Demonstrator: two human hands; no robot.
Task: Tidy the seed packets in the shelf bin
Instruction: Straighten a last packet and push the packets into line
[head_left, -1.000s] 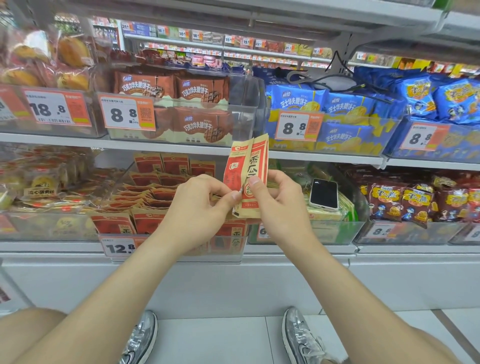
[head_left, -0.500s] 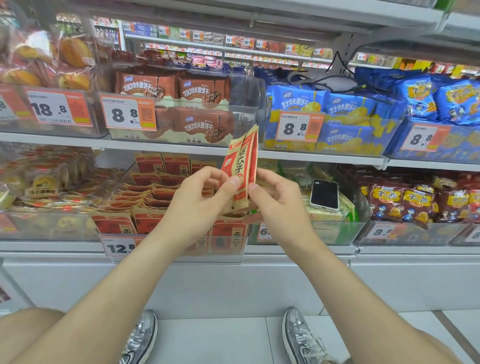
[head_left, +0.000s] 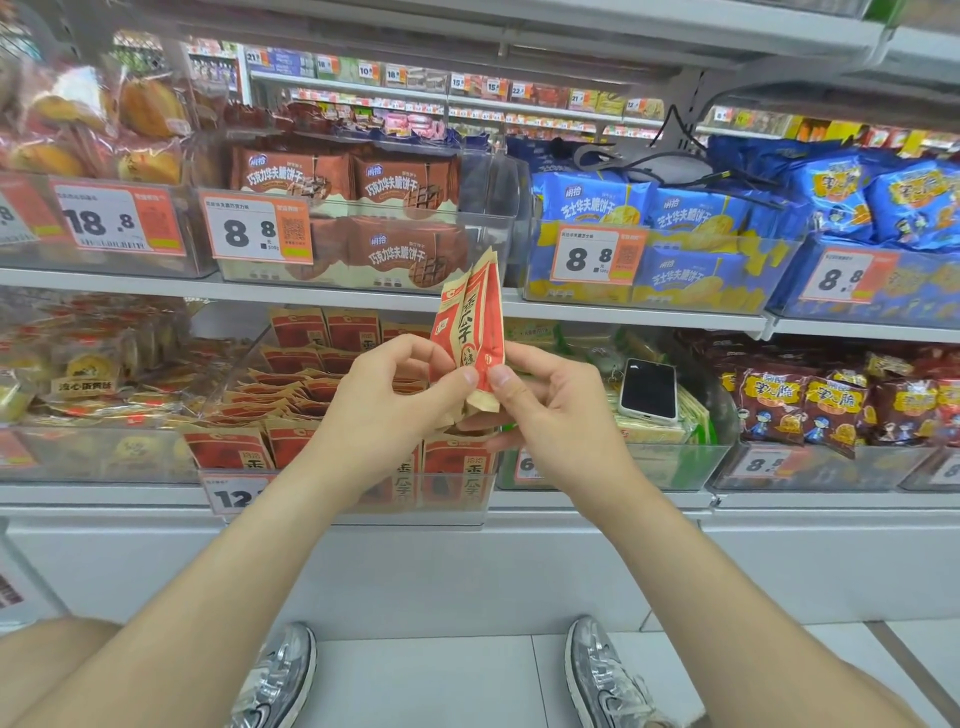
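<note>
Fingers (head_left: 464, 378) of the left hand (head_left: 387, 415) and right hand (head_left: 553, 418) are clamped on two seed packets (head_left: 475, 319), held upright together above the clear shelf bin (head_left: 467, 512). The bin holds more such packets, too overlapped to count. One phone (head_left: 649, 389) lies on green packs (head_left: 693, 415) beside it.

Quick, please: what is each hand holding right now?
Left hand: pinches the red-and-tan paper seed packets.
Right hand: pinches the same packets.
</note>
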